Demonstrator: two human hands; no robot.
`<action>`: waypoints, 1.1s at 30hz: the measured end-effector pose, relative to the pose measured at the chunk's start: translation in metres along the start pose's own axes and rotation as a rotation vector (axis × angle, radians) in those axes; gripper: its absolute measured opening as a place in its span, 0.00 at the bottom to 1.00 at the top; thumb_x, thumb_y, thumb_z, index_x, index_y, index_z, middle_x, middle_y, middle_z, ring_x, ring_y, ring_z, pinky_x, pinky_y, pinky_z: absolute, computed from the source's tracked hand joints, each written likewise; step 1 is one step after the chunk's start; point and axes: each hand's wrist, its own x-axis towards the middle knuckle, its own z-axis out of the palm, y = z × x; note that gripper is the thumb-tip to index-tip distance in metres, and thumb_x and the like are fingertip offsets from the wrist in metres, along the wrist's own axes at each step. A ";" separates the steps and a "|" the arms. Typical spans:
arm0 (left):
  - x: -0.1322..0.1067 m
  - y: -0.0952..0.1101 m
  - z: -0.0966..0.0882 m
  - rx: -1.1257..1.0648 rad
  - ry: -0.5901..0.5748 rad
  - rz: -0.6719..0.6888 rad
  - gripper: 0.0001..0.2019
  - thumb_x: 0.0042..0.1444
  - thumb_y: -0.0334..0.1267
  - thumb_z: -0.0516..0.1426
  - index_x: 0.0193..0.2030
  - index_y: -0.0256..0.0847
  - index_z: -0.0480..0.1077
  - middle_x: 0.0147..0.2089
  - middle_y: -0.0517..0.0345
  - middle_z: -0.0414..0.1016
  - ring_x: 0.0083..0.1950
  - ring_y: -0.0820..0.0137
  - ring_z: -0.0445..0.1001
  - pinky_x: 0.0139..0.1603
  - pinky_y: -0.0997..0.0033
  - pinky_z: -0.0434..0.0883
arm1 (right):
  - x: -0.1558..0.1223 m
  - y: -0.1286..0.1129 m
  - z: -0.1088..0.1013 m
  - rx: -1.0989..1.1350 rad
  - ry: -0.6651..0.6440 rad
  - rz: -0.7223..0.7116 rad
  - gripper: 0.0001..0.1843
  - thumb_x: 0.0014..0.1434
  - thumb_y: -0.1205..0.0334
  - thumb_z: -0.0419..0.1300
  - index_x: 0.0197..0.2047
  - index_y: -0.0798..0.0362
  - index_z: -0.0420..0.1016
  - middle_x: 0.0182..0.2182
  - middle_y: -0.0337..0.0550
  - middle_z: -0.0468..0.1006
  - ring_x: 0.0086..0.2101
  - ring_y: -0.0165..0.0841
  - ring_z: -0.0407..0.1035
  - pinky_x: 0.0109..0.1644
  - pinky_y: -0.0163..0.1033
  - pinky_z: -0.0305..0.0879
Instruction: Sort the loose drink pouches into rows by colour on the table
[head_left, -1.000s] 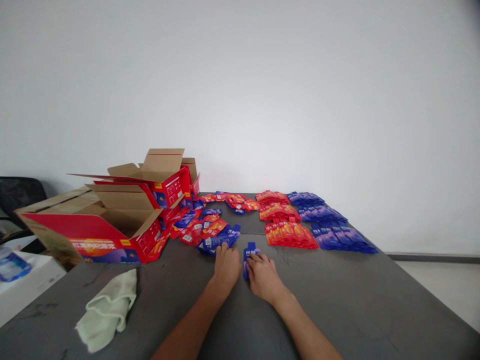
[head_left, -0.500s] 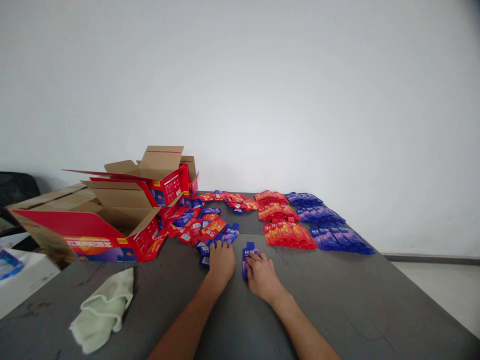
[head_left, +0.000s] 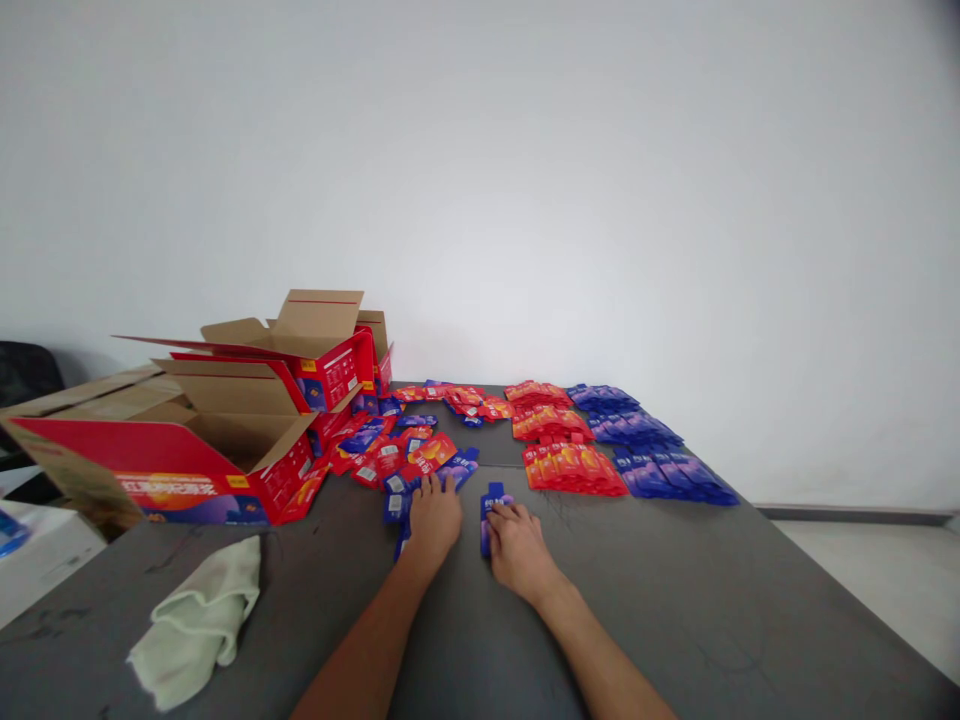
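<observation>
My left hand [head_left: 436,520] reaches over the near edge of a loose heap of pouches, fingers stretched out and slightly apart, touching a blue pouch [head_left: 463,463]. Red pouches, one of them with an orange print [head_left: 430,452], lie mixed with blue ones beyond it. To the right, my right hand [head_left: 519,548] has its fingers bent over a single blue pouch [head_left: 495,496] lying flat on the dark table, its spouted end pointing away. The fingers and thumb hide its right side, and I cannot see how firmly they hold it.
Stacked rows of red pouches [head_left: 574,468] and blue pouches [head_left: 671,473] lie at the right rear. Open red cartons [head_left: 202,490] stand on the left. A pale green cloth [head_left: 199,625] lies crumpled at the near left of the table [head_left: 720,600]. A white wall [head_left: 480,200] rises behind.
The whole view has shifted slightly. My left hand has moved a little, and the blue pouches beside it lie differently. My right hand stays at the same blue pouch.
</observation>
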 end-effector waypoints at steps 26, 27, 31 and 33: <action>-0.004 -0.013 -0.008 -0.742 0.037 -0.105 0.07 0.51 0.28 0.56 0.37 0.39 0.71 0.34 0.58 0.75 0.38 0.70 0.73 0.42 0.72 0.66 | 0.002 0.009 0.005 0.079 -0.085 0.030 0.34 0.57 0.54 0.58 0.64 0.59 0.66 0.63 0.53 0.64 0.63 0.50 0.53 0.65 0.50 0.54; -0.004 -0.013 -0.007 -0.831 0.031 -0.128 0.06 0.50 0.28 0.56 0.36 0.40 0.71 0.30 0.60 0.73 0.34 0.71 0.72 0.38 0.74 0.65 | 0.002 0.011 0.005 0.091 -0.103 0.034 0.36 0.56 0.53 0.59 0.65 0.59 0.65 0.64 0.54 0.63 0.64 0.50 0.51 0.65 0.51 0.53; -0.007 -0.011 0.004 -1.175 -0.055 -0.238 0.05 0.51 0.30 0.58 0.36 0.39 0.72 0.26 0.64 0.71 0.25 0.75 0.69 0.27 0.78 0.62 | 0.002 0.020 0.001 0.190 -0.135 0.016 0.44 0.52 0.56 0.64 0.68 0.63 0.58 0.66 0.59 0.59 0.66 0.48 0.49 0.68 0.49 0.50; -0.009 -0.008 0.012 -1.232 -0.132 -0.263 0.06 0.51 0.32 0.59 0.37 0.38 0.72 0.26 0.63 0.71 0.25 0.74 0.70 0.26 0.78 0.64 | 0.001 0.026 -0.001 0.257 -0.121 0.021 0.45 0.51 0.59 0.65 0.69 0.62 0.56 0.65 0.59 0.61 0.65 0.45 0.52 0.68 0.47 0.50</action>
